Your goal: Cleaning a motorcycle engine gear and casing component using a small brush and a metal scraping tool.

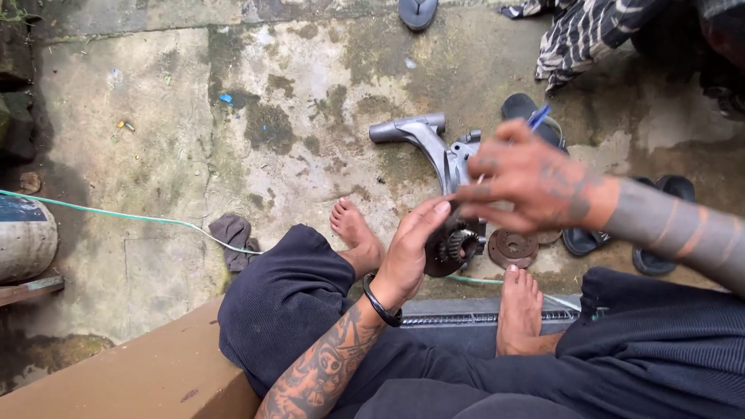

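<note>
My left hand grips a dark round gear part with toothed cogs, held between my knees above the ground. My right hand is over it, pinching a thin blue-handled tool whose tip points down toward the gear part. Behind the hands a grey metal housing with an arm lies on the concrete. A rusty round disc rests on the ground right of the gear part.
My bare feet rest on wet stained concrete. Dark sandals lie at right, another sandal at the top. A green cord crosses the ground, beside a grey rag. A cylinder stands at left, striped cloth top right.
</note>
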